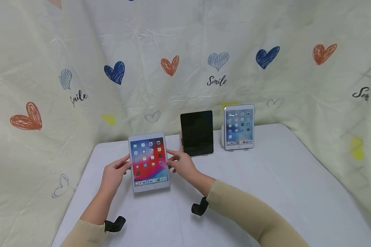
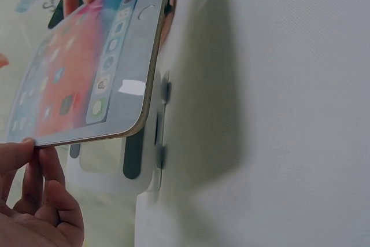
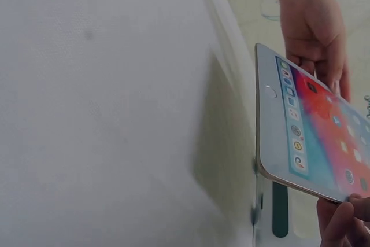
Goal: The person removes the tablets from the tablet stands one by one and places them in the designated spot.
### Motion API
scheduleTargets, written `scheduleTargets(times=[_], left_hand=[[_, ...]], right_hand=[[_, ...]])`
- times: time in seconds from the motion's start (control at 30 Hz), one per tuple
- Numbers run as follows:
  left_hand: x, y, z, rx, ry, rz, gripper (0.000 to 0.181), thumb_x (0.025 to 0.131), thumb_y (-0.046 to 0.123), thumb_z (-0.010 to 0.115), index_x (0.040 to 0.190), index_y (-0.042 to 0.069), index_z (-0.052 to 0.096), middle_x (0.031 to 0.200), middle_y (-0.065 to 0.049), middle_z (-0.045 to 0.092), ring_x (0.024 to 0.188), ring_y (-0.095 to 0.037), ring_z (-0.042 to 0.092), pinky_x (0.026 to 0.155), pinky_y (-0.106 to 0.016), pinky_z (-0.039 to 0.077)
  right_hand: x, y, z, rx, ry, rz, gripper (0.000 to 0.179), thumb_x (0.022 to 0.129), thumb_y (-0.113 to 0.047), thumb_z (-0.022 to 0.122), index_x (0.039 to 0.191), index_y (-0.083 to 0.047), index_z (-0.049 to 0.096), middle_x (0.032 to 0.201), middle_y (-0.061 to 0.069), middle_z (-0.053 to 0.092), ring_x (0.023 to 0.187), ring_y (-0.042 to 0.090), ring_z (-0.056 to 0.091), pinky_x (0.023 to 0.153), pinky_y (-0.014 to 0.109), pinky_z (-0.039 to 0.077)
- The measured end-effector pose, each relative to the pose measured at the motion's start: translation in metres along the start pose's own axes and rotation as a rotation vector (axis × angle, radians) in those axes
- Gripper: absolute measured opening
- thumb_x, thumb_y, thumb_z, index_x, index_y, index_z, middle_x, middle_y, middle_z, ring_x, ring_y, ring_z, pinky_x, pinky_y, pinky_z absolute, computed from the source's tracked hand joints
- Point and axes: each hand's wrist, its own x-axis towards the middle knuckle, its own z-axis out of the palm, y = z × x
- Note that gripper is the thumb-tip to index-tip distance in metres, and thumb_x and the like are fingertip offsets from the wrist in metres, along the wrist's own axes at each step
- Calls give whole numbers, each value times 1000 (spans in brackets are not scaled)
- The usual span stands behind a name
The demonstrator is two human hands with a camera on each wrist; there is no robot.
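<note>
A white-framed tablet (image 1: 149, 162), its screen lit red and blue with app icons, is held upright and leaning back a little by both hands. My left hand (image 1: 113, 172) pinches its left edge, thumb at the front rim. The right hand (image 1: 183, 165) grips the opposite edge with thumb and fingers. In the left wrist view a white stand (image 2: 104, 183) with a dark pad (image 2: 133, 157) shows behind and below the tablet. The right wrist view also catches the stand's dark pad (image 3: 280, 209) under the tablet's edge. The tablet hides most of the stand.
A black-screened tablet (image 1: 197, 133) leans on a stand just right of the right hand. Farther right, a white tablet (image 1: 239, 127) with a lit blue screen rests on another stand. All are near the back of the white table (image 1: 281, 192), before a heart-patterned curtain (image 1: 191, 31).
</note>
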Motion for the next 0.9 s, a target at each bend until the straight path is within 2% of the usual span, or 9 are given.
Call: scheduleTargets(times=[0.17, 0.47, 0.63, 0.9], left_hand=[[-9, -9, 0, 2, -29, -58, 47, 101, 31, 59, 146, 21, 52, 128, -13, 60, 114, -29, 59, 95, -41, 48], [-21, -15, 11, 8, -64, -106, 44, 101, 26, 59, 144, 18, 54, 127, -13, 62, 112, -25, 62, 96, -41, 49], [-26, -21, 9, 31, -65, -128, 43, 101, 23, 58, 143, 14, 56, 125, -14, 64, 106, -23, 64, 90, -37, 51], [-29, -34, 8, 80, -78, -158, 42, 100, 20, 60, 140, 7, 57, 114, -14, 67, 95, -22, 66, 79, -31, 52]], right_hand=[[-10, 6, 3, 8, -46, 33, 53, 93, -15, 71, 143, -20, 56, 93, 2, 67, 86, 28, 70, 69, 30, 57], [-22, 17, -1, -11, -97, 102, 62, 92, -14, 72, 148, -22, 49, 93, 2, 67, 80, 21, 67, 68, 31, 57], [-24, 23, 6, -11, -127, 126, 68, 91, -14, 72, 151, -25, 43, 91, 3, 66, 80, 23, 68, 68, 31, 57], [-26, 28, 18, -28, -169, 162, 69, 90, -9, 73, 151, -21, 43, 86, 5, 66, 72, 21, 65, 64, 30, 56]])
